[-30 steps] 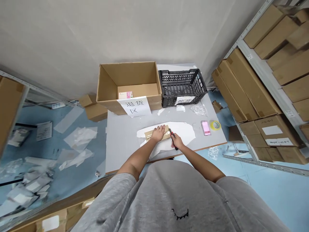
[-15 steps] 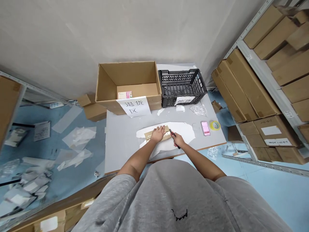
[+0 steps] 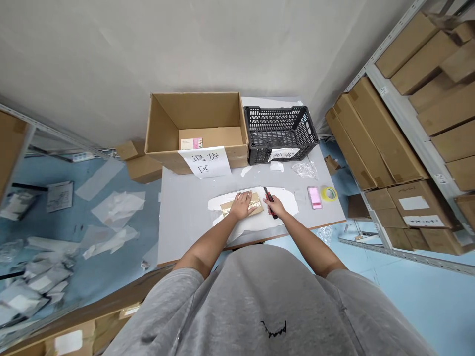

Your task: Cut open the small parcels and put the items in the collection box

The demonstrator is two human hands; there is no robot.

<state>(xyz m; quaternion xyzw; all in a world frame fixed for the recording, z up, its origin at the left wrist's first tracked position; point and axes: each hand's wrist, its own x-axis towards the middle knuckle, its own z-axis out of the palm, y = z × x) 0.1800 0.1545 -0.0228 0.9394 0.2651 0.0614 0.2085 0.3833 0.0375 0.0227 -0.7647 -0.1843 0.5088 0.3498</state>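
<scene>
A small flat brown parcel (image 3: pixel 256 203) lies on a white plastic mailing bag (image 3: pixel 285 201) on the grey table (image 3: pixel 185 212). My left hand (image 3: pixel 241 204) lies flat on top of the parcel, fingers spread, pressing it down. Just right of the parcel, my right hand (image 3: pixel 276 206) is closed round a red-and-black utility knife (image 3: pixel 269 200). Its tip points away from me, past the parcel's right end.
At the table's back stand an open cardboard box (image 3: pixel 196 131) with a paper label and a pink item inside, and a black plastic crate (image 3: pixel 280 129). A pink pad (image 3: pixel 315 196) and a tape roll (image 3: pixel 329 193) lie right. Shelves of cartons stand right; paper litters the floor left.
My right hand with the knife has moved from the parcel's near right corner up along its right end. My left hand stays on the parcel.
</scene>
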